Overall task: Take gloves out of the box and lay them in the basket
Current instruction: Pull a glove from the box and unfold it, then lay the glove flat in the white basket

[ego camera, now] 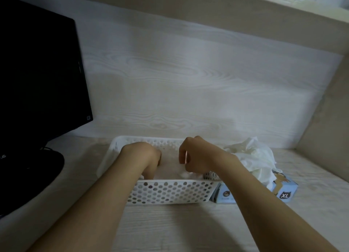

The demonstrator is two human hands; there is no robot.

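Gloves (251,157) bulge from the box (283,193) on the right, so most of the task remains. Both hands reach inside the basket (170,193). The right hand (196,155) curls onto a crumpled white glove (184,174), apparently pinching it. The left hand (145,157) dips beside it, its grip hidden.

left hand (144,156) and right hand (196,156) side by side, fingers curled downward
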